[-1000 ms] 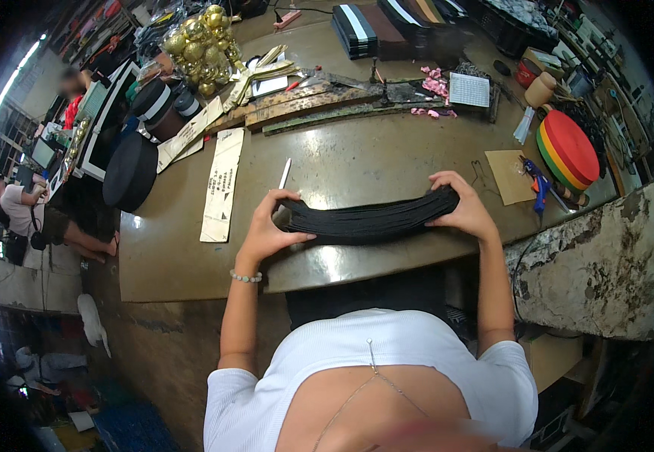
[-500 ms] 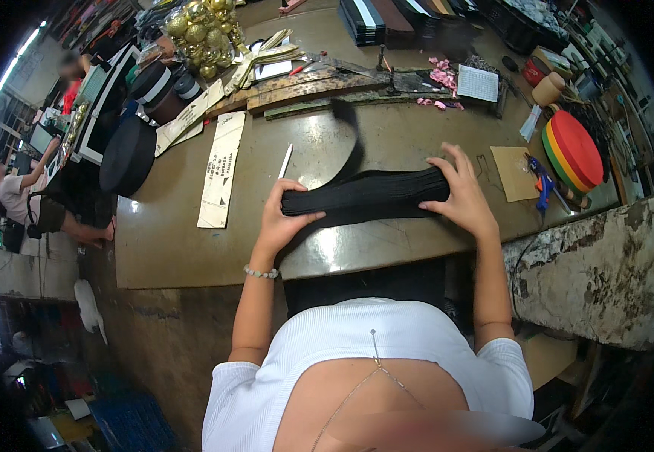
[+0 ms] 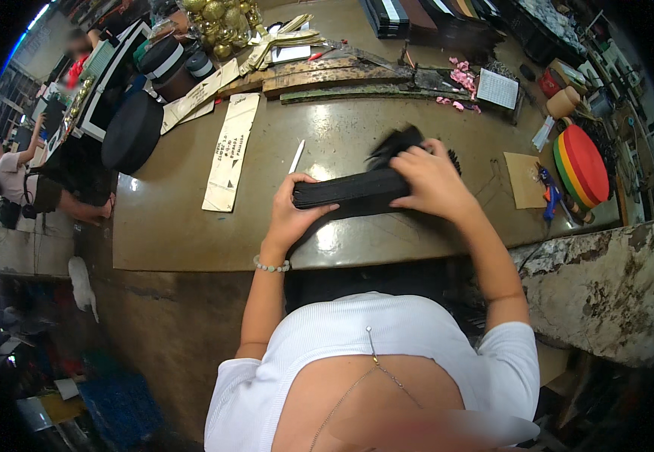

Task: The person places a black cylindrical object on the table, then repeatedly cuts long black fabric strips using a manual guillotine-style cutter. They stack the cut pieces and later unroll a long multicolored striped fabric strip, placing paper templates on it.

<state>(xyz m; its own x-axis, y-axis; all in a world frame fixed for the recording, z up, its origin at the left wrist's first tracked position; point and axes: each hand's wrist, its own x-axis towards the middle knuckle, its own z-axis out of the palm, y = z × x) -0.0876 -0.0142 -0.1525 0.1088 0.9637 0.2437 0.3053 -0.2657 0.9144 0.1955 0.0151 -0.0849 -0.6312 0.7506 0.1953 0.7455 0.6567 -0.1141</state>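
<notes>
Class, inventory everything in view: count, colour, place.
Table: one, brown, centre
Strap bundle: one, black, in hand
Card strips: several, cream, left
Pen: one, white, beyond bundle
Plain roll: one, black, table's left
Striped roll: one, red-yellow-green, right
Tool: one, blue, near striped roll
Boards: several, brown, far side
Baubles: many, gold, back left
Other people: at least two, red and pale tops, left
Left hand, right hand: one each, bare, on bundle

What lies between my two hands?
In the head view, a long, layered bundle of flat black strapping spans from your left hand to your right hand.
</notes>
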